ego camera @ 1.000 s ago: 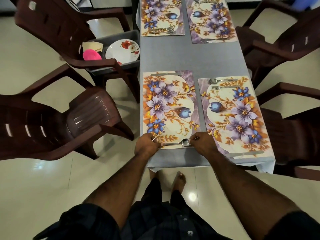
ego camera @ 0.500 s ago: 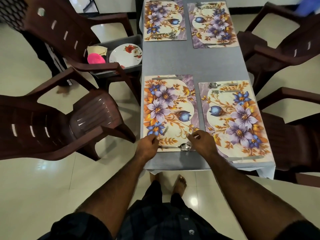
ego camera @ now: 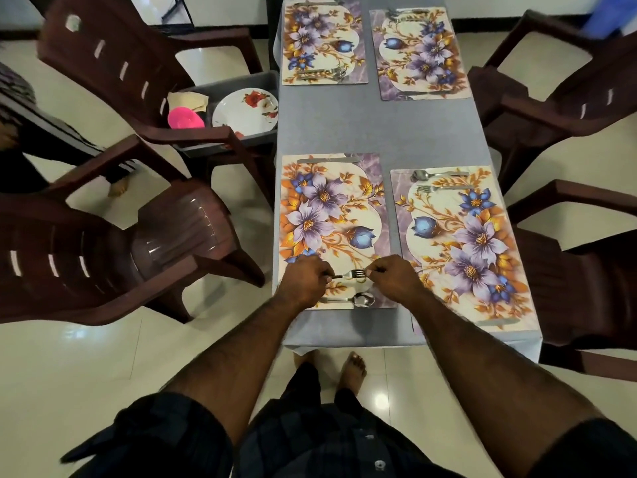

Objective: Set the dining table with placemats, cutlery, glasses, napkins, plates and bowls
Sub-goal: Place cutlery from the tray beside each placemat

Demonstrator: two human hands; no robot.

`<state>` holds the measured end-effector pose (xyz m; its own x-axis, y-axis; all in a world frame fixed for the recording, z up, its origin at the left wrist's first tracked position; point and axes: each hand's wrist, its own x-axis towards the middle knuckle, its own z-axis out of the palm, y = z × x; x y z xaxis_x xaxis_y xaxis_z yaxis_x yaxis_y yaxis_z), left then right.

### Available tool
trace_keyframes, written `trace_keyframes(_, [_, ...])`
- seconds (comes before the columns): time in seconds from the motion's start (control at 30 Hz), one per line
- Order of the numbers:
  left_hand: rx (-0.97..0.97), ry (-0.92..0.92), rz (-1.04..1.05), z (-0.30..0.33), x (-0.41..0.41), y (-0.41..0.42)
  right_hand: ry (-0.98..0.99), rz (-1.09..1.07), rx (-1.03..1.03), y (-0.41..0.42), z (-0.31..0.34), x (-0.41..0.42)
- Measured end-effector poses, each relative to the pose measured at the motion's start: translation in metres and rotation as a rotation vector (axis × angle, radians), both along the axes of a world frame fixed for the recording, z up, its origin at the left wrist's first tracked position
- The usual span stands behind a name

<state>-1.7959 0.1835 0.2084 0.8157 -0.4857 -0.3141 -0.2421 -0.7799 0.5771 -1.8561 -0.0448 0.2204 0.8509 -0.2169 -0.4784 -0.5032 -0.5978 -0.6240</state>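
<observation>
At lower centre of the frame, the left hand (ego camera: pixel 305 282) and right hand (ego camera: pixel 391 279) each pinch 1 end of a fork (ego camera: pixel 351 274) over the near-left placemat (ego camera: pixel 331 229), just above a spoon (ego camera: pixel 358 300).

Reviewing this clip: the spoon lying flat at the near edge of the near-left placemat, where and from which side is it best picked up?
Probably by the handle. The spoon lies flat along the near edge of the near-left placemat, bowl to the right, its slim handle running left under the left hand. Come from above at mid-handle and pinch across its narrow width; the rounded bowl offers less purchase.
</observation>
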Motion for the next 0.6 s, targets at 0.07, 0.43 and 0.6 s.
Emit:
trace_keyframes(0.07, [0.091, -0.031, -0.034, -0.009, 0.001, -0.001, 0.026, 0.012, -0.051, -0.001, -0.01, -0.002])
trace_keyframes(0.43, [0.126, 0.038, -0.004, -0.026, 0.011, -0.001, 0.179, -0.068, -0.138, -0.007, -0.026, 0.005])
trace_keyframes(0.6, [0.119, 0.032, -0.01, -0.027, 0.01, -0.002, 0.199, -0.089, -0.179, -0.002, -0.02, 0.006])
